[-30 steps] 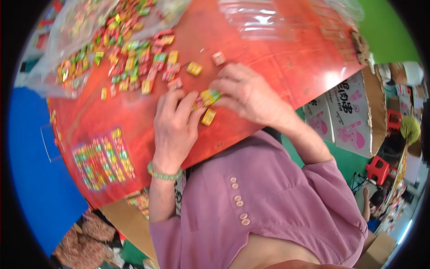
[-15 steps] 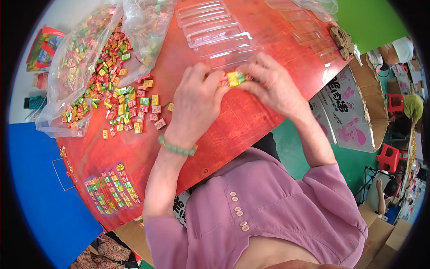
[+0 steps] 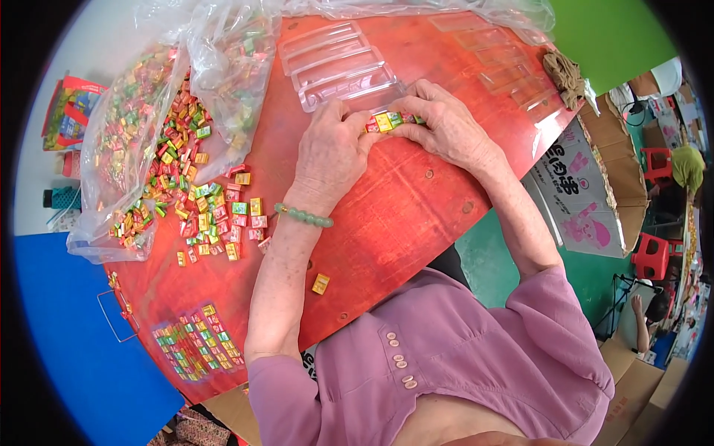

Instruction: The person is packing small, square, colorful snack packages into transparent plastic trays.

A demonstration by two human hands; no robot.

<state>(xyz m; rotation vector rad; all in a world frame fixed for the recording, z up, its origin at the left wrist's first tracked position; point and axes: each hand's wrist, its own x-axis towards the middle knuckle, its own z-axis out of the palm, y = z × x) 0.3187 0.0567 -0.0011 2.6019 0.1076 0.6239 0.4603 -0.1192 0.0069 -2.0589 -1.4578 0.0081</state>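
- Many loose small sweets (image 3: 212, 212) lie far left on the red table (image 3: 387, 223), spilling from a clear plastic bag (image 3: 134, 141).
- 1 filled tray of sweets (image 3: 195, 343) sits at the near-left table edge.
- 1 stray yellow sweet (image 3: 320, 283) lies beside my left forearm.
- My left hand (image 3: 327, 152), green bead bracelet (image 3: 303, 215) on the wrist, fingers curled, pinches the row's left end.
- Row of sweets (image 3: 390, 120) is gripped between both hands, just above the table.
- Empty clear trays (image 3: 338, 63) lie just beyond.
- My right hand (image 3: 446, 126) is closed on the row's right end.
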